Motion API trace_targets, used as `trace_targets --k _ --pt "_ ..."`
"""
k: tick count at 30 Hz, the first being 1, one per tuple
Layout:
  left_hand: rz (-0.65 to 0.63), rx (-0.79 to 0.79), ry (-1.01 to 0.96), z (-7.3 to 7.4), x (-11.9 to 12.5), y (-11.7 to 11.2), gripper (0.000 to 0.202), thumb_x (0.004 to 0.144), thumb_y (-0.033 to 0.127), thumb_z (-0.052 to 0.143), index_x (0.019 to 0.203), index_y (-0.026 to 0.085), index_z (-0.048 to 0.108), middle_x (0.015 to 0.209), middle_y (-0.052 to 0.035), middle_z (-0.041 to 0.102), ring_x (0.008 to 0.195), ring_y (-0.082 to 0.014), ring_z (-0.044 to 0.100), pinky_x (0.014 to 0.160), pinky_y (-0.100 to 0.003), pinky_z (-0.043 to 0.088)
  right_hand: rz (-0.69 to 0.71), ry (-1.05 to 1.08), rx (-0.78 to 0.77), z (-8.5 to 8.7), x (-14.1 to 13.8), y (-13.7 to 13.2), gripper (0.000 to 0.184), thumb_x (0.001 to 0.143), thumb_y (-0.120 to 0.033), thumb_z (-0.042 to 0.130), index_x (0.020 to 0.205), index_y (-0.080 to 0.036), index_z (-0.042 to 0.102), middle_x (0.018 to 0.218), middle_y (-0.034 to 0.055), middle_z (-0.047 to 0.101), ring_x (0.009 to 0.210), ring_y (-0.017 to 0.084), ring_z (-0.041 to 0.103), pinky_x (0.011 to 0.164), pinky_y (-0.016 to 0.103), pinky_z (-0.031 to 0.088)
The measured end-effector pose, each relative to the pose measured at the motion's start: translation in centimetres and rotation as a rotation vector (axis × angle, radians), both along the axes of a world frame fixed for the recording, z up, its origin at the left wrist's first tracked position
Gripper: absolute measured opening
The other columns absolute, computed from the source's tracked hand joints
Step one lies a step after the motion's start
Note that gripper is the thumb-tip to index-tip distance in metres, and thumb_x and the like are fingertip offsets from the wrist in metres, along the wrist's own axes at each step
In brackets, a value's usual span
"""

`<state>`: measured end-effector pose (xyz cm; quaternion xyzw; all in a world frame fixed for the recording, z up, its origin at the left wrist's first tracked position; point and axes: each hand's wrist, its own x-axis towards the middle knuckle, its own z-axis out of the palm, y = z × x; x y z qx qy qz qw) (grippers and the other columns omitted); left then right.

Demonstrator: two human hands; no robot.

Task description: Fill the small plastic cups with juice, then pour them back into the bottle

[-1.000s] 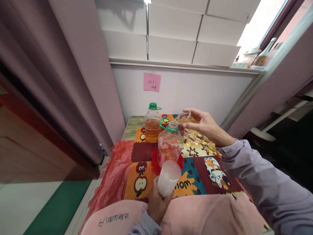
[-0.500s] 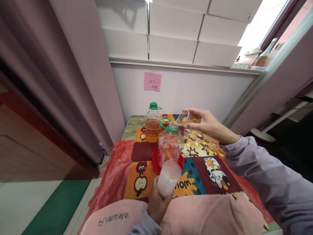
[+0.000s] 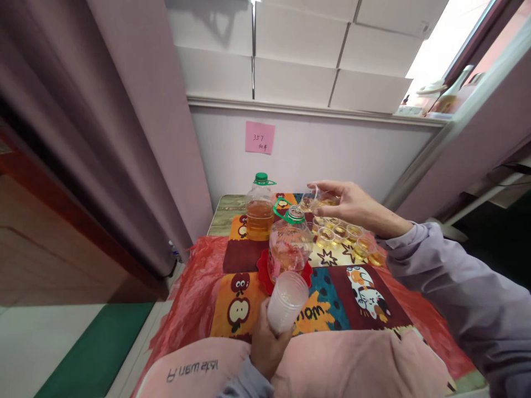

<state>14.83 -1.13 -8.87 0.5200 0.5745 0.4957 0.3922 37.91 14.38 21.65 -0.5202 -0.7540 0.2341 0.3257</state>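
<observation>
My left hand [image 3: 265,345] is wrapped around a stack of clear plastic cups [image 3: 287,304], held upright in front of the nearer bottle. In my right hand [image 3: 357,207], thumb and fingers grip a small clear plastic cup [image 3: 309,200] with yellowish liquid, tilted beside the bottle's open mouth. That nearer bottle [image 3: 288,243] is clear, with a green handle ring around its neck, and stands on a red scalloped dish [image 3: 307,275]. Several small cups of yellow liquid [image 3: 340,233] stand under and beside my right wrist. How far the tilted cup reaches over the mouth is hard to tell.
A second bottle [image 3: 259,215], green-capped and part full of amber liquid, stands behind left. Patterned mats [image 3: 249,260] and red plastic sheeting [image 3: 197,282] cover the table. A pink cushion or cloth [image 3: 352,359] lies along the near edge. A pink note [image 3: 259,137] hangs on the wall.
My right hand and its cup have shifted very slightly, and the forearm has moved a little right. My left hand and the stack of cups stay in place.
</observation>
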Motion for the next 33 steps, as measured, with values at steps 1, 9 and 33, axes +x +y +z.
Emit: trace_targets --k 1,9,33 --pt "0.001 0.001 0.001 0.0 0.0 0.0 0.053 0.070 0.038 0.080 0.116 0.020 0.061 0.102 -0.0102 0.080 0.090 -0.0307 0.077 0.083 -0.046 0.063 0.010 -0.001 -0.004 0.1 -0.1 0.0 0.066 0.078 -0.023 0.089 0.143 -0.019 0.075 0.123 0.0133 0.083 0.108 0.031 0.081 0.102 0.049 0.066" --pt "-0.001 0.005 0.028 0.2 -0.1 -0.1 0.053 0.070 0.038 0.079 0.116 0.020 0.061 0.102 -0.0099 0.079 0.092 -0.0304 0.077 0.085 -0.046 0.063 0.022 -0.136 0.016 1.1 -0.2 0.7 0.067 0.077 -0.021 0.088 0.143 -0.019 0.075 0.112 0.0114 0.084 0.097 0.029 0.081 0.095 0.044 0.068" --pt "0.005 0.024 -0.002 0.1 0.0 0.0 0.058 0.068 0.038 0.081 0.120 0.020 0.064 0.108 -0.0118 0.080 0.098 -0.0319 0.078 0.090 -0.047 0.062 0.225 -0.828 0.338 4.7 -4.2 2.0 0.066 0.079 -0.026 0.082 0.145 -0.027 0.073 0.128 0.0105 0.081 0.109 0.033 0.076 0.095 0.044 0.057"
